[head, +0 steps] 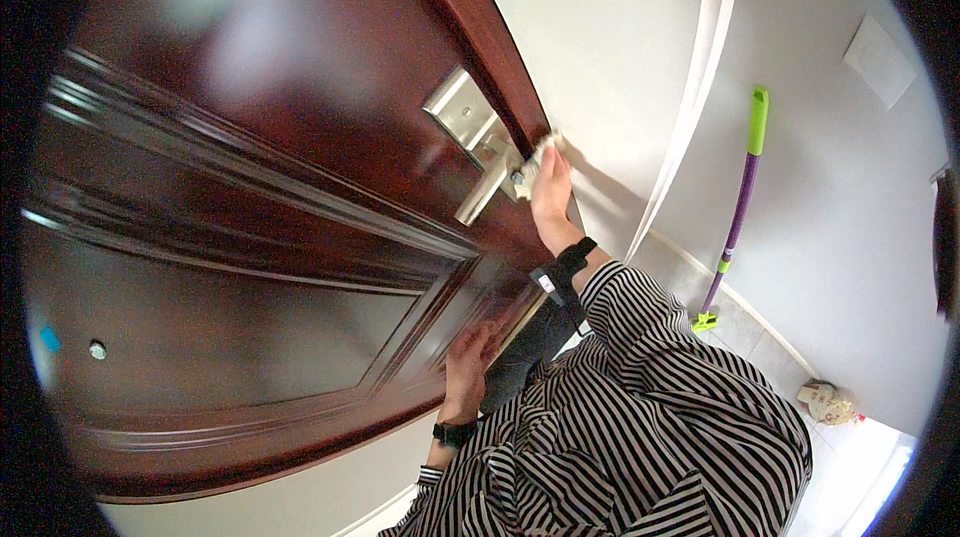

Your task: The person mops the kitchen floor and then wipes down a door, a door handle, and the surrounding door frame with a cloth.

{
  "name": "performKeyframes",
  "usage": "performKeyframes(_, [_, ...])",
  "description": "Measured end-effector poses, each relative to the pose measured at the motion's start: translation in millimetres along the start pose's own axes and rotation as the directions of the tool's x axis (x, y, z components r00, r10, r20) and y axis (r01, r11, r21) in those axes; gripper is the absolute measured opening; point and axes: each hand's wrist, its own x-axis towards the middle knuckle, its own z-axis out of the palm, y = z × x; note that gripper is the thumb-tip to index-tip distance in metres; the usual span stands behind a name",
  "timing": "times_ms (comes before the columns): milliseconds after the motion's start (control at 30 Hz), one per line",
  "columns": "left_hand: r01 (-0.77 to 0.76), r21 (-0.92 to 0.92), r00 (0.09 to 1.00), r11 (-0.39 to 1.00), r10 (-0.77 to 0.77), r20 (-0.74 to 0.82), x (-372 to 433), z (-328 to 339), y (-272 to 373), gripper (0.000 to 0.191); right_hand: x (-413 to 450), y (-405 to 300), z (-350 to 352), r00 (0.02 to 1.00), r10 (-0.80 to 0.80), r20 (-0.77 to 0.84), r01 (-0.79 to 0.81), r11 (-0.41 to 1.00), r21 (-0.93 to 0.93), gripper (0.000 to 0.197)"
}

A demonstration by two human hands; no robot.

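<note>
Before me stands a glossy dark red-brown panelled door point(300, 342) with a metal lever handle point(480, 199) on a metal lock plate point(469, 113). My right hand point(553, 183) is closed on a pale cloth point(529, 175), pressed beside the lock plate near the door's edge. A small thumb-turn knob point(517, 177) shows next to the cloth, and part of the plate is hidden behind it. Lower down, my left hand point(469, 364) rests on the door's panel, its fingers somewhat blurred and with nothing seen in them. Dark bands circle both wrists.
A mop with a purple pole point(739, 214) and green grip leans on the pale wall point(825, 199). By the skirting sits a crumpled patterned bag point(826, 402). White trim point(690, 116) runs up the wall. A round fitting point(97, 349) and a blue sticker point(49, 339) are on the door.
</note>
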Motion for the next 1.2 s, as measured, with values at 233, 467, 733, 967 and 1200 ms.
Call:
performKeyframes(233, [-0.228, 0.220, 0.974, 0.949, 0.219, 0.062, 18.4, 27.5, 64.1, 0.030, -19.1, -76.0, 11.0, 0.842, -0.527, -0.117, 0.536, 0.788, 0.303, 0.035])
performKeyframes(467, [-0.605, 0.314, 0.790, 0.731, 0.601, 0.122, 32.0, 85.6, 114.7, 0.033, 10.0, 33.3, 1.6, 0.970, -0.167, -0.176, 0.185, 0.979, 0.088, 0.035])
performKeyframes(733, [-0.733, 0.659, 0.553, 0.168, 0.710, 0.435, 43.6, 141.1, 142.2, 0.040, 65.2, 126.7, -16.7, 0.835, 0.542, 0.096, -0.532, 0.748, 0.397, 0.049])
performKeyframes(967, [-0.620, 0.761, 0.480, -0.191, 0.675, 0.560, 58.0, 157.4, 161.7, 0.043, 25.2, -26.7, -8.7, 0.997, -0.044, -0.063, 0.053, 0.987, 0.152, 0.035])
performKeyframes(1200, [-0.441, 0.850, 0.588, -0.290, 0.622, 0.517, 82.5, 166.1, 157.2, 0.025, -1.8, -119.5, -35.3, 0.817, -0.572, -0.069, 0.568, 0.779, 0.266, 0.028])
